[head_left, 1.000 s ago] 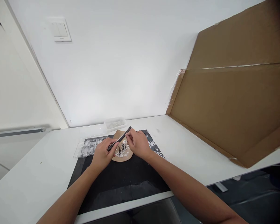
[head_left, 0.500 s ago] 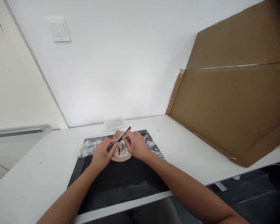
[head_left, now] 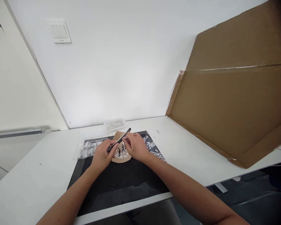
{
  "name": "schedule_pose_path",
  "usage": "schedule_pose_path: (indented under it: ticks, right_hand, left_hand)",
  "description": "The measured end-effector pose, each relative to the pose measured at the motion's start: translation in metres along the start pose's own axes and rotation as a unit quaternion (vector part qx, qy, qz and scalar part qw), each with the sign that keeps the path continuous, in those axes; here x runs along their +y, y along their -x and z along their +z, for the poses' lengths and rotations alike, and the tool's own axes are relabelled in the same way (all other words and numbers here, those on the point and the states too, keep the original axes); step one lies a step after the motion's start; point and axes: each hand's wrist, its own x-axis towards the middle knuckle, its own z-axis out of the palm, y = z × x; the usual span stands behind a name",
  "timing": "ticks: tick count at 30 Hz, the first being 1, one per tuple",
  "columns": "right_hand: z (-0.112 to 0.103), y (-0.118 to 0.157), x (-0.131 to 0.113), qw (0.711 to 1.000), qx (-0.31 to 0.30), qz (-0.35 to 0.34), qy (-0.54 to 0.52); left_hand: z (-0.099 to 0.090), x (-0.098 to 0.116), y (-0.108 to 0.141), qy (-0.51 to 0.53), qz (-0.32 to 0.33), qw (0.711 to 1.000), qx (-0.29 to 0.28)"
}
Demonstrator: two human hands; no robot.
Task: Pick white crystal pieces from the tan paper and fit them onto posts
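A slim, slightly curved black strip [head_left: 127,131] with a pale line along one side slants up to the right over the mat. My left hand [head_left: 104,153] is closed on its lower end, thumb in front and fingers behind. At the strip's upper part, my right hand [head_left: 137,146] is closed in a pinch, its fingertips against the edge; what lies between them is too small to make out. Below both hands lies a round-ended piece of brown paper [head_left: 121,160], with white and black scraps [head_left: 123,153] on it, partly covered by my fingers.
A black mat [head_left: 119,184] lies under the work, with small white pieces [head_left: 157,153] at its right. A clear compartment box [head_left: 87,152] stands left, and a white tray [head_left: 115,125] behind. A large cardboard sheet [head_left: 224,109] leans at the right, by the wall.
The view has shifted very slightly. My right fingertips have moved a little left along the strip; my left hand keeps its hold on it.
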Motion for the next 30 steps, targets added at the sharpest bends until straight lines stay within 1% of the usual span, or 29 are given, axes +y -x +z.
schedule_pose_path:
  ticks: [4,7,9,12,15,18,21,23,26,30]
  right_hand:
    - [-0.003,-0.003,0.009,0.997,0.049,0.057,0.015]
    - [-0.006,-0.005,0.016,0.996,0.052,0.078,0.005]
    - [-0.006,-0.005,0.016,0.997,0.032,0.062,-0.016]
    - [-0.003,-0.002,0.008,0.999,-0.003,0.013,-0.03]
    - [0.001,0.001,0.0,1.0,-0.011,-0.018,-0.02]
    - [-0.001,-0.001,0.001,1.0,0.0,0.009,-0.011]
    - [-0.006,-0.004,0.009,0.998,0.027,0.055,-0.007]
    - [-0.008,-0.006,0.013,0.997,0.035,0.067,-0.015]
    - [-0.007,-0.005,0.011,0.998,0.016,0.054,-0.038]
    - [-0.003,-0.001,-0.002,0.999,-0.027,0.002,-0.043]
  left_hand:
    - [0.0,0.001,0.0,0.0,0.0,1.0,-0.002]
    - [0.001,0.0,0.001,0.001,0.002,1.0,-0.007]
    - [0.001,-0.001,0.002,0.001,0.002,1.0,-0.007]
    - [0.001,-0.002,0.001,-0.002,0.001,1.0,-0.003]
    - [0.0,-0.001,0.0,-0.005,0.0,1.0,-0.002]
    - [-0.001,0.001,0.0,-0.004,-0.004,1.0,-0.004]
    - [-0.001,0.002,0.0,-0.001,-0.005,1.0,-0.009]
    - [-0.001,0.002,0.001,0.0,-0.003,1.0,-0.011]
    - [-0.001,0.002,0.001,0.0,-0.004,1.0,-0.009]
    - [-0.002,0.002,0.0,-0.002,-0.003,1.0,-0.006]
